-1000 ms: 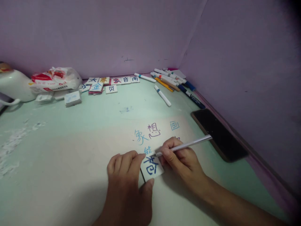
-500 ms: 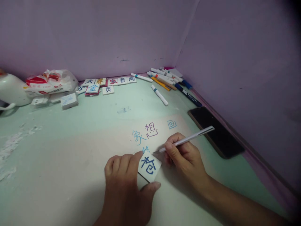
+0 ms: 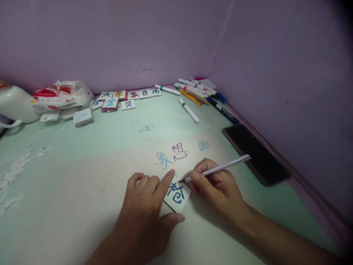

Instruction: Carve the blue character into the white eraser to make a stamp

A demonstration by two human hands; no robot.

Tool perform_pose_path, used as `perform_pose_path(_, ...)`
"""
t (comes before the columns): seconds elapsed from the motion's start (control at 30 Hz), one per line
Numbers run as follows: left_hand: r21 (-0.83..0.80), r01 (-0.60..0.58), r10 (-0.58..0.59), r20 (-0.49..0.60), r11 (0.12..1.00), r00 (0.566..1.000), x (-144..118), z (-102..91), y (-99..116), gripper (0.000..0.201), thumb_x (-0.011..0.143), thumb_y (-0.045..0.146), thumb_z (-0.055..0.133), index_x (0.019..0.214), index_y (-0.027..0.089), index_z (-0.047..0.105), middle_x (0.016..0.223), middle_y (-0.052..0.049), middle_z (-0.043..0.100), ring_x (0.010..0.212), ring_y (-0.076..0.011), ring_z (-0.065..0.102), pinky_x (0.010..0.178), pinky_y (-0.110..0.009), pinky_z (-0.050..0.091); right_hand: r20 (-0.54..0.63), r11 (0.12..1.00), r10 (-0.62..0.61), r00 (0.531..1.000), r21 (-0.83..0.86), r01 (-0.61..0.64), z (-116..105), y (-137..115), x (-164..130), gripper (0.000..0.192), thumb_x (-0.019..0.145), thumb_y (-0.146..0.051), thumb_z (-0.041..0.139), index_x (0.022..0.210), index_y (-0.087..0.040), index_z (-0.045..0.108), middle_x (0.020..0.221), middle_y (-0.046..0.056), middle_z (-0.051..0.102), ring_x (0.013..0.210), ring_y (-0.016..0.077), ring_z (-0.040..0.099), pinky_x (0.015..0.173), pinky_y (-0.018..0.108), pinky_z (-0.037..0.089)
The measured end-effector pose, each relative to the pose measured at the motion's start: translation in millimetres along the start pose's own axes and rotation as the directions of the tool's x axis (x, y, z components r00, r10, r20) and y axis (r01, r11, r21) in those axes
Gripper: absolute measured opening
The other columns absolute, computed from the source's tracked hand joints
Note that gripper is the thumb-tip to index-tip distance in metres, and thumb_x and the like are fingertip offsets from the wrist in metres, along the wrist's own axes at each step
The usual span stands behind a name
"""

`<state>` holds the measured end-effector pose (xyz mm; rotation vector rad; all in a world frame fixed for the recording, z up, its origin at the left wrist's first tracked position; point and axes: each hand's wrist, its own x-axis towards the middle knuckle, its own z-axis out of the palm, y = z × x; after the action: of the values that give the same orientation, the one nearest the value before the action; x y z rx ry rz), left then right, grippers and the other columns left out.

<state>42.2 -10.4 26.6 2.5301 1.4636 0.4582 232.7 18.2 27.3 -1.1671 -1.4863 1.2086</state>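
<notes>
A small white square tile (image 3: pixel 179 204) with a dark blue handwritten character lies at the lower middle of the table. My left hand (image 3: pixel 150 206) grips it from the left, index finger along its upper corner and thumb by its lower corner; the fingers cover its left side. In my right hand (image 3: pixel 217 186) is a slim silver craft knife (image 3: pixel 223 165), held like a pen. Its dark pointed tip meets the upper part of the tile, near the character's top strokes. Handwritten characters (image 3: pixel 178 151) in blue and purple show on the tabletop just beyond my hands.
A phone (image 3: pixel 256 154) lies to the right. Several markers (image 3: pixel 189 110) are piled toward the back corner. Lettered tiles (image 3: pixel 128 105) line the back wall beside a tissue pack (image 3: pixel 62 96) and a white jug (image 3: pixel 18 105). White flakes (image 3: pixel 16 176) litter the left side.
My left index finger has stretched forward over the tile's upper corner, covering more of it. The knife tip has shifted slightly down onto the tile. The view has moved a little.
</notes>
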Motion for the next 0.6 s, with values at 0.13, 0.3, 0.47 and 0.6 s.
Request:
perform_pose_path(0.13,-0.017,-0.009,0.008,-0.031,1.0,0.999,-0.4,2.2,-0.2,0.069,0.066,0.04,0.079,0.123,0.015,0.049,0.082,-0.001,0.053,0.079,-0.0218,0.049,0.089,-0.048,0.032,0.007,0.998,-0.023,1.0,-0.059,0.023,-0.7,-0.2,-1.9,0.018,0.089,-0.026,0.054,0.072,-0.019,0.053,0.058,-0.003,0.053,0.052,0.0092,0.048,0.048,0.021,0.038)
perform_pose_path(0.3,-0.022,0.0,-0.001,-0.057,1.0,0.998,-0.7,3.2,0.5,0.067,0.065,0.038,0.079,0.121,0.013,0.05,0.082,-0.002,0.054,0.079,-0.022,0.049,0.089,-0.048,0.032,0.023,1.0,0.003,1.0,0.021,-0.004,-3.0,-0.6,-1.2,0.018,0.089,-0.027,0.054,0.072,-0.019,0.051,0.057,-0.004,0.053,0.049,0.0083,0.047,0.045,0.02,0.035)
perform_pose_path(0.47,-0.036,-0.003,0.001,-0.069,0.999,0.998,0.3,4.6,0.2,0.066,0.065,0.036,0.079,0.12,0.012,0.051,0.082,-0.003,0.055,0.079,-0.0222,0.049,0.089,-0.049,0.032,-0.049,0.997,0.042,0.998,0.062,-0.039,-4.6,-0.2,1.0,0.02,0.087,-0.028,0.056,0.07,-0.019,0.053,0.053,-0.005,0.052,0.046,0.0074,0.045,0.043,0.019,0.033)
perform_pose_path(0.6,-0.045,-0.002,-0.003,-0.091,0.999,0.996,0.7,5.4,0.0,0.064,0.065,0.034,0.078,0.119,0.012,0.052,0.082,-0.003,0.056,0.079,-0.0223,0.05,0.088,-0.049,0.033,-0.056,0.994,0.07,0.996,0.083,-0.065,-5.2,0.0,2.0,0.02,0.086,-0.03,0.057,0.071,-0.018,0.053,0.051,-0.005,0.052,0.045,0.0074,0.044,0.043,0.019,0.033)
